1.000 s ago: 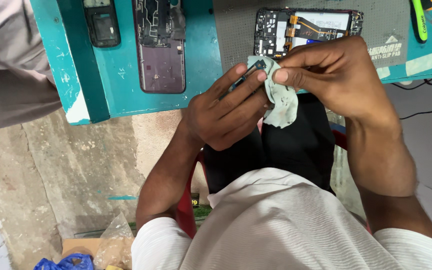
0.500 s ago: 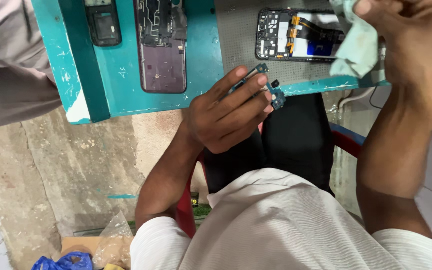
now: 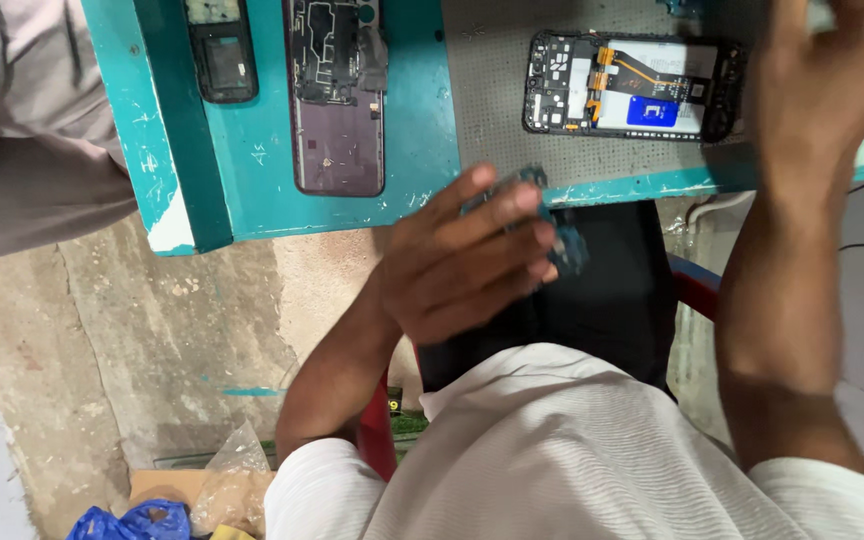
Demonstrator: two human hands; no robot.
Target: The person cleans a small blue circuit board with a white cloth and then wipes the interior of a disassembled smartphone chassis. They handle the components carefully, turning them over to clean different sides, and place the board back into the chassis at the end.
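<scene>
The teal surface (image 3: 422, 120) runs across the top. It has a grey mat (image 3: 492, 110) on its right part. On the bare teal part lie two things. One is a long open phone shell (image 3: 337, 100) with a purple back. The other is a small dark phone (image 3: 220, 50), just to the left of it and partly cut off at the top.

On the grey mat lies one more open phone (image 3: 632, 85), on its side. You can see its insides, with an orange strip and a blue patch. That makes three phones on the surface.

The left hand (image 3: 462, 265) is below the front edge of the surface, over the lap. Its fingers are curled around a small dark phone part (image 3: 564, 248). The part pokes out past the fingertips on the right side. It is blurry, so what kind of part it is cannot be told.

The right hand (image 3: 832, 70) is up high at the right, over the edge of the mat, near the sideways phone. It is blurry and partly out of the picture. Whether it holds something cannot be told.

Down at the bottom left, on the floor (image 3: 152, 330), sit one clear plastic bag (image 3: 227, 480) and one blue bag (image 3: 127, 522), side by side. What is in them cannot be seen.

A person's grey sleeve (image 3: 22, 130) shows at the far left.
</scene>
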